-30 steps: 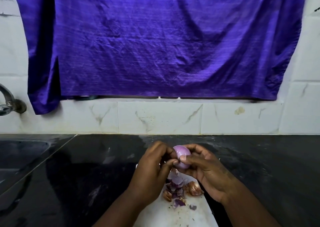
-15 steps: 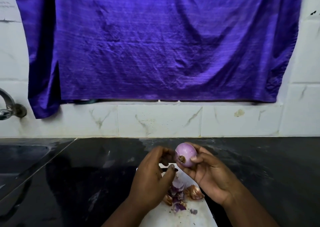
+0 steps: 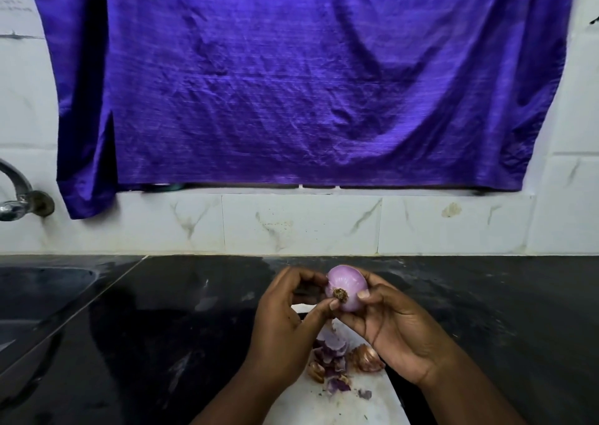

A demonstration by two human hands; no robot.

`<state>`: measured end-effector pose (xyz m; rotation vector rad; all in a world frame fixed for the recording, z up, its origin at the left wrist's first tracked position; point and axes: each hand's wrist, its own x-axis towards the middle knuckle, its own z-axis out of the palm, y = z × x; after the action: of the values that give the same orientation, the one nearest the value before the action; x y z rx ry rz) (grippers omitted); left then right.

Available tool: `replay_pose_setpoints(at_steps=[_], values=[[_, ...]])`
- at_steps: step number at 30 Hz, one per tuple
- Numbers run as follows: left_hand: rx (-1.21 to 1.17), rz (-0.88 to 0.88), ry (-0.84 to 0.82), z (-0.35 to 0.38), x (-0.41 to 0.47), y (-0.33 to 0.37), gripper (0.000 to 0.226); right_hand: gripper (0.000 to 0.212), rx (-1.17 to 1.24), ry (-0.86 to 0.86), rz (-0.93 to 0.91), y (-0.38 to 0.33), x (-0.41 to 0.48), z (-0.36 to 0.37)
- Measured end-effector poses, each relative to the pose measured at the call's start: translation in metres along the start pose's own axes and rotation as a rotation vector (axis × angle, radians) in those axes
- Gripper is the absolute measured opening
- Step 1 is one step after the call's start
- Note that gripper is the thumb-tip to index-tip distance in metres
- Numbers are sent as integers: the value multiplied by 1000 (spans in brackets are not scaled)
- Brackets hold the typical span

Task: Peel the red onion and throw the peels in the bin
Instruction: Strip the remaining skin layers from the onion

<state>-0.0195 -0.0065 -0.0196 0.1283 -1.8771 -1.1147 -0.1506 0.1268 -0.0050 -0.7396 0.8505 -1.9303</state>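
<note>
While one onion (image 3: pixel 346 288) is held up above the worktop (image 3: pixel 181 327), two hands are seen at work on it. The onion is cradled in the curled grip of the right hand (image 3: pixel 393 330), with the thumb pressed on its right side and the fingers closed beneath it, and its brown root end is turned toward the camera. The skin that shows is pale purple and smooth. The left hand (image 3: pixel 285 324) is closed in a pinch at the onion's left edge: its thumb tip is laid just below the root and its fingers are bent in against the upper left side; whether a strip of peel is caught in that pinch cannot be told. One white board (image 3: pixel 324 408) is lain on the dark worktop below the hands, and one loose heap of peels (image 3: pixel 337 360) is gathered on it, purple and brown scraps mixed, too many and too overlapped to be counted, part of the heap being hidden by the two wrists. One small purple scrap (image 3: pixel 364 394) is set a little apart from the heap. One sink (image 3: pixel 39 295) is sunk into the worktop at the far left, with one metal tap (image 3: pixel 19 194) fixed to the tiled wall (image 3: pixel 301 223) above it. One purple cloth (image 3: pixel 308 78) is hung across the wall behind.
</note>
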Motion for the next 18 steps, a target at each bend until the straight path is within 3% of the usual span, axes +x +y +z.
replay_pose_setpoints(at_steps=[5, 14, 18], values=[[2, -6, -44, -1, 0, 0, 22, 92, -35, 13, 3, -1, -2, 1], [-22, 17, -55, 1, -1, 4, 28, 76, 20, -9, 39, -1, -4, 5], [-15, 36, -49, 0, -1, 5, 24, 92, 66, 21, 47, 0, -5, 7]])
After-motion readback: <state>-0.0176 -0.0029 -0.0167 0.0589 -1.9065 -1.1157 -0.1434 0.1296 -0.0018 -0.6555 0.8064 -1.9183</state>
